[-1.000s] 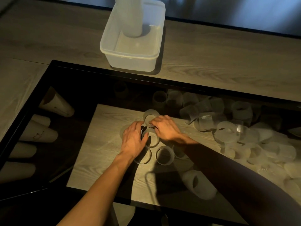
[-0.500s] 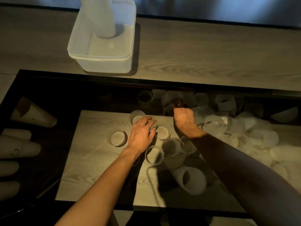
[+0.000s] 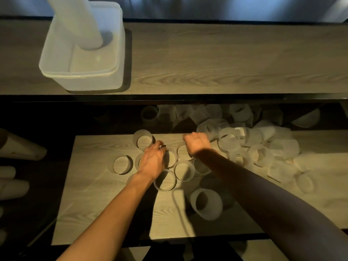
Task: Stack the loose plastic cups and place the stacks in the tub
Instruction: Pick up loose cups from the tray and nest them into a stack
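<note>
Left hand (image 3: 153,159) loose-fingered over upright cups (image 3: 122,165), right hand (image 3: 198,144) curled round a clear cup (image 3: 210,129), tub (image 3: 81,74) far left

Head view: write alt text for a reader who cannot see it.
A person's right hand grips a clear cup at the edge of a cup pile, while the left hand reaches over upright cups on a wooden board. Beyond, a white tub holds a tall stack.

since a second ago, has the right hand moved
Yes. The right hand went right, away from the back upright cup it was beside, to the cup pile.
</note>
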`<state>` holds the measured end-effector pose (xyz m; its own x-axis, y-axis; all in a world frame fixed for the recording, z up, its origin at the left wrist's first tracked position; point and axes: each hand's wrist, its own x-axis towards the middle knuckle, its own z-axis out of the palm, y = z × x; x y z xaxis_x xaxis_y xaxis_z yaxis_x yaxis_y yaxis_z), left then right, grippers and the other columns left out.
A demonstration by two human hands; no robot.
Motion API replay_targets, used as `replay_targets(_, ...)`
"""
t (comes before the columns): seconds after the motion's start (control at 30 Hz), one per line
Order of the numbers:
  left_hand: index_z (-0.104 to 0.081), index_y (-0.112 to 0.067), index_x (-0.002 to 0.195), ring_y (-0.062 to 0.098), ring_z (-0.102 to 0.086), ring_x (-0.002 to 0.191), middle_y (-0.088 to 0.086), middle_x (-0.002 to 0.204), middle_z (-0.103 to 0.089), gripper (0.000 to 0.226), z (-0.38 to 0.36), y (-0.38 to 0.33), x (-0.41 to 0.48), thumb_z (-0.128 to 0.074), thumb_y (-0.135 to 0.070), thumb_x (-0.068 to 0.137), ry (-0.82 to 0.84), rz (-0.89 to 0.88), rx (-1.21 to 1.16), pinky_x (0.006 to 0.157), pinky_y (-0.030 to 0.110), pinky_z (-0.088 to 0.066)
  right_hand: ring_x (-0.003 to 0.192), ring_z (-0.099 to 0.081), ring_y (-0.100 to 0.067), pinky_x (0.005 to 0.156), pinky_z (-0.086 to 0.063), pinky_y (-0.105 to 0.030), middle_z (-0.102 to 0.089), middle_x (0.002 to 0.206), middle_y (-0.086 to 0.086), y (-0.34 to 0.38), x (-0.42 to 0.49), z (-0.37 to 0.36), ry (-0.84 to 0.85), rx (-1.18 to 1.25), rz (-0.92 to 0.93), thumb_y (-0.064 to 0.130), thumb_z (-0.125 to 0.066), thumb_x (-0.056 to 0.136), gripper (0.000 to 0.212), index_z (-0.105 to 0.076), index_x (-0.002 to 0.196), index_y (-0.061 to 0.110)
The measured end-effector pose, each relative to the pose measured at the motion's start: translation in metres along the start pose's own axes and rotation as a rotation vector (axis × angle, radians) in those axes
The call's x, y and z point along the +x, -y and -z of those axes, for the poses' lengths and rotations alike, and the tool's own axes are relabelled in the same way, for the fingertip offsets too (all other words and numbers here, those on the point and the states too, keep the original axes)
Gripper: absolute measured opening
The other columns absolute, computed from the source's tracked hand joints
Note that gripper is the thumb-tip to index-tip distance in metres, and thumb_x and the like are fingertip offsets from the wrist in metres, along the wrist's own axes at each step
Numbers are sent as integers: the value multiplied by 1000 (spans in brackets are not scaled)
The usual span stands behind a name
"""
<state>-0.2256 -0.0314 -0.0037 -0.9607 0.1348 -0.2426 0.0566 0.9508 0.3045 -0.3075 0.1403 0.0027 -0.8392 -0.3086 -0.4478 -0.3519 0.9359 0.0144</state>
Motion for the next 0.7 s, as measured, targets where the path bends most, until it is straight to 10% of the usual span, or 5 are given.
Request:
replay_targets(0.17,-58,-18,137,23,-41,136,5,146,-46,42,1,1,-9,-59,-15,95,-26,45,56,113,35,-30,103,-60,-23,85,-46,-37,-64,117,-7,3,-9,-8,5,94,80,32,-43,104,37,-49,139,20)
replay_targets(0.43,-57,-17,132,22,-52,122,5,132,-54,37,3,-35,7,-56,-27,97,-128,-35,-10,107,37,-39,117,-49,-21,98,-40,-36,-55,125,-6,-39,-29,-4,-504,336,-126,36,-47,102,35,-54,132,18)
replay_targets(0.7,-44,-18,143,20,-53,127,4,141,-51,50,-4,-69,19,-59,-32,97,-133,-48,-163,110,37,-39,110,-58,-21,99,-38,-38,-67,111,-3,-58,-28,-11,-442,456,-252,33,-48,104,27,-53,126,18)
